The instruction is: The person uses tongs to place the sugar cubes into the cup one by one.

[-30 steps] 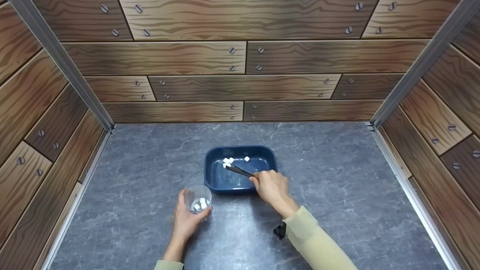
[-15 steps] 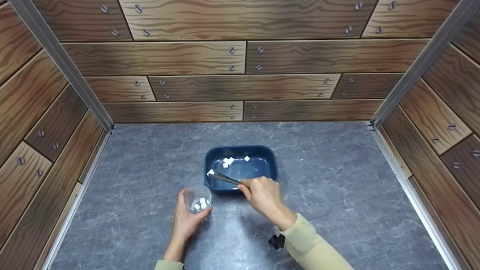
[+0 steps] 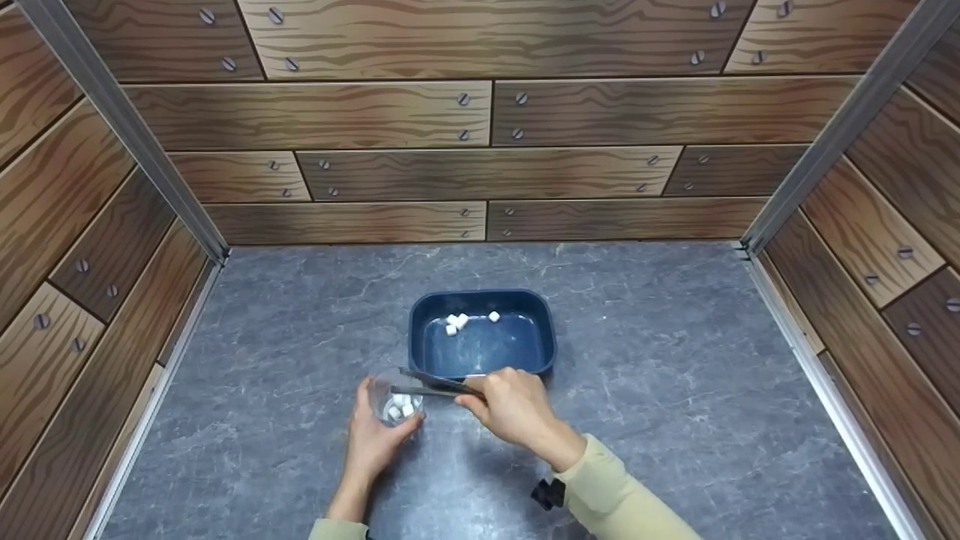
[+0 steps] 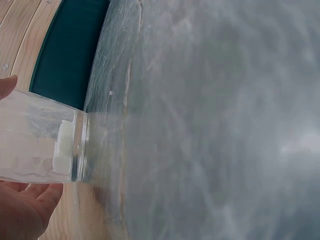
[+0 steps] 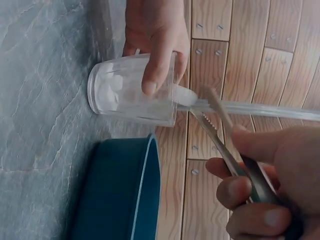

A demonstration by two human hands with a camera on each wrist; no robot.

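My left hand (image 3: 373, 442) grips a clear cup (image 5: 132, 107) standing on the table, thumb on one side and fingers on the other. Several white cubes (image 5: 107, 92) lie at its bottom. My right hand (image 3: 517, 409) holds metal tongs (image 5: 226, 154) with serrated inner edges, their tips parted over the cup's mouth. One blurred white piece (image 5: 186, 95) is at that mouth, by the tips, in the right wrist view. Behind the cup sits a dark blue dish (image 3: 480, 356), with several more white cubes (image 3: 451, 329) toward its left and back.
The grey marbled table (image 3: 300, 322) carries the dish at its middle. Wood-patterned panels (image 3: 375, 120) wall in the back and both sides, with metal corner posts (image 3: 127, 127). A dark device (image 3: 549, 493) sits at the right wrist.
The right hand has brought the tongs from the dish's left part, with a white piece picked up there, toward the cup; their tips have parted. The left hand and cup stay put.
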